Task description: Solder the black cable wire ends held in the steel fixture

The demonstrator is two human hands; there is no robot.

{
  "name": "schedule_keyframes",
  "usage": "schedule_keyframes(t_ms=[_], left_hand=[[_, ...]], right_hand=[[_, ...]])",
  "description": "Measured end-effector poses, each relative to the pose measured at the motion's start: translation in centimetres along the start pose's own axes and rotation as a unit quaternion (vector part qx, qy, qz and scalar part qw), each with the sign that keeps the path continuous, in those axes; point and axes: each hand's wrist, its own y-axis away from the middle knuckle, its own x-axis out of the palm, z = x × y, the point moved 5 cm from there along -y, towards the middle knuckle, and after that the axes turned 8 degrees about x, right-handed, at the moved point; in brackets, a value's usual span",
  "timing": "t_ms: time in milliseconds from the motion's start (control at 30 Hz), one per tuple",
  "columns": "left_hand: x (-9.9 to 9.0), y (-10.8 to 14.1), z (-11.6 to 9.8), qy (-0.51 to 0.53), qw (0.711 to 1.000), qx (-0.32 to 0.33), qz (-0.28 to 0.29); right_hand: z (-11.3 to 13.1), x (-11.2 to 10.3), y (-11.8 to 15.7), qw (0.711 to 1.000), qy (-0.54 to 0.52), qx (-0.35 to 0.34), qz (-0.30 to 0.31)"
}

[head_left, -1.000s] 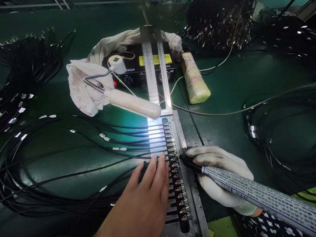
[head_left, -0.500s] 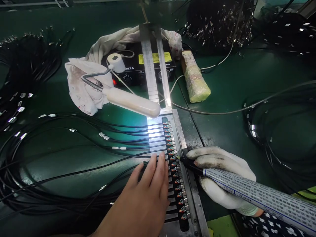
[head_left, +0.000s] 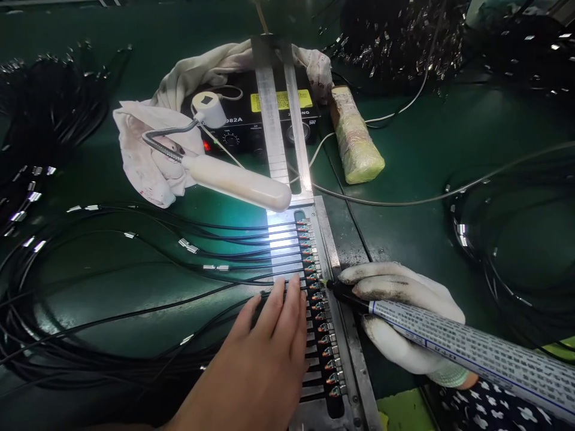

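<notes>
My left hand (head_left: 265, 353) is bare and lies flat, fingers stretched out, on black cables (head_left: 251, 274) and the metal fixture (head_left: 323, 239). A row of small connectors with coloured wires (head_left: 313, 277) sits in this fixture, their cables running left. My right hand (head_left: 404, 317), in a stained white glove, is closed around a pen-like dispenser (head_left: 449, 344) with a black front end and a printed pale body. Its thin greenish tip is at a connector near the middle of the row, just right of my left fingertips; whether it touches is too small to tell.
A white lamp (head_left: 238, 182) on a bent neck lights the fixture's far end. Behind it stands a black control box (head_left: 247, 129) with a cloth (head_left: 157, 155) around it. A wrapped block (head_left: 357, 137) lies to the right. Cable bundles (head_left: 49, 102) lie at both sides.
The whole view has shifted very slightly. Both hands and the dispenser's tip are nearly where they were, at the same part of the connector row.
</notes>
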Motion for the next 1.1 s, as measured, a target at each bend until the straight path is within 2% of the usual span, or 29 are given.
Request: schedule_keyframes(t_ms=[233, 400, 633, 833, 1100], left_hand=[[-0.1, -0.1, 0.0, -0.010, 0.999, -0.007, 0.034], [-0.3, 0.0, 0.0, -0.010, 1.000, -0.001, 0.027], [-0.3, -0.2, -0.1, -0.001, 0.999, -0.001, 0.049], [-0.3, -0.1, 0.1, -0.006, 1.000, 0.010, 0.024], [-0.7, 0.6, -0.2, -0.024, 0.999, -0.007, 0.032]], right_hand=[[0.2, 0.0, -0.4, 1.000, 0.007, 0.012, -0.005], [0.3, 0.0, -0.5, 1.000, 0.015, 0.015, -0.017], [0.0, 0.0, -0.3, 1.000, 0.006, 0.017, -0.003], [-0.2, 0.1, -0.2, 1.000, 0.008, 0.015, -0.008], [1.3, -1.1, 0.7, 0.998, -0.015, 0.018, -0.056]])
